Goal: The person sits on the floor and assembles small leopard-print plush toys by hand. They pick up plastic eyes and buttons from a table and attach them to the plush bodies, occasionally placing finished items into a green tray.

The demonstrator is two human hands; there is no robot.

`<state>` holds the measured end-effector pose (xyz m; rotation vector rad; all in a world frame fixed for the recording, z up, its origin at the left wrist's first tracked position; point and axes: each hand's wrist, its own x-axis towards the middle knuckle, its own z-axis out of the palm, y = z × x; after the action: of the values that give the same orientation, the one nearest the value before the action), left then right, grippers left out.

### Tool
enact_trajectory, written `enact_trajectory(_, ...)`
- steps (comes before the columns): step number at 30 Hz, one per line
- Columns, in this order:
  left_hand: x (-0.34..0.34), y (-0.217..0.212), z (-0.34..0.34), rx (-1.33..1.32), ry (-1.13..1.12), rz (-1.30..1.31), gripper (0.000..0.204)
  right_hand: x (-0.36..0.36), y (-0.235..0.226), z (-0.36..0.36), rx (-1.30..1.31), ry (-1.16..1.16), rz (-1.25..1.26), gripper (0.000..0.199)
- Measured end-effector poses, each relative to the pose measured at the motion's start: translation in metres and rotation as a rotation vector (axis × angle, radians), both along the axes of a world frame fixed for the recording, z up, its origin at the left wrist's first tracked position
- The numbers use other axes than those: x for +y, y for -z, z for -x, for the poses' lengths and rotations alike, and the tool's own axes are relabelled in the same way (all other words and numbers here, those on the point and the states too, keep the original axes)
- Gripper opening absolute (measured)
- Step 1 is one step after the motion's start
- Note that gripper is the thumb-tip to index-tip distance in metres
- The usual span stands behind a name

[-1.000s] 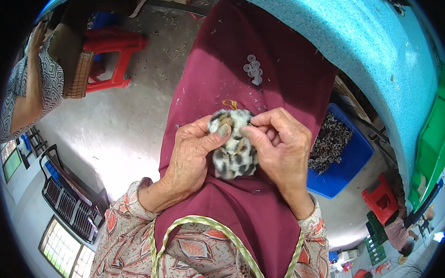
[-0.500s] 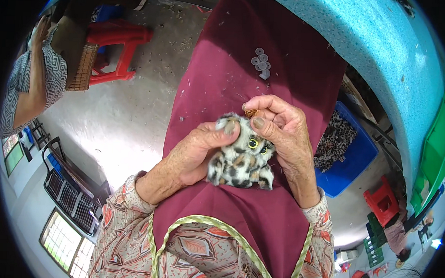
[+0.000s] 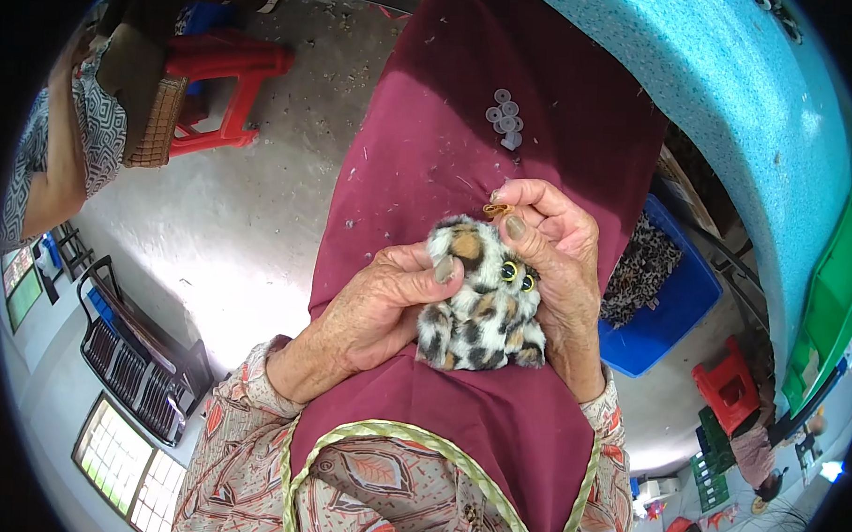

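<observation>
Between my hands, above the lap, is a small spotted plush toy (image 3: 485, 310) in white, black and tan fur. Two yellow-ringed eyes show on its right side. My left hand (image 3: 392, 288) grips its left side, thumb lying on the fur. My right hand (image 3: 557, 261) closes around the other side of the head, and its thumb and forefinger pinch a small golden-brown loop (image 3: 496, 210) at the top. Whether the loop is fastened to the toy I cannot tell. A maroon apron (image 3: 401, 171) spreads beneath them.
Several small clear plastic discs (image 3: 506, 114) lie on the apron further out. At right a blue bin (image 3: 668, 335) holds spotted fur pieces, beside a light-blue curved surface (image 3: 741, 118). Red stools (image 3: 231, 72) and another person's arm (image 3: 64, 150) are at left.
The toy has moved slightly right and turned a little, so more of its spotted head shows. My left thumb has slid from its top to its side. The right hand still pinches the loop.
</observation>
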<state>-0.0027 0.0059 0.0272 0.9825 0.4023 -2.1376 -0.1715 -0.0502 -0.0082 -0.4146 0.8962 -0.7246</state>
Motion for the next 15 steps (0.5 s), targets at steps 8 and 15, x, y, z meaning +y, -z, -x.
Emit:
enact_trajectory(8, 0.0037, -0.0019, 0.0021, -0.012, 0.001, 0.064, 0.037, 0.0067, -0.0014, -0.0024, -0.070, 0.046, 0.002, 0.022)
enact_trajectory(15, 0.0040, -0.0076, 0.0028, -0.069, 0.041, 0.134, 0.039, 0.0103, -0.0061, 0.0006, 0.011, -0.027, 0.099, 0.028)
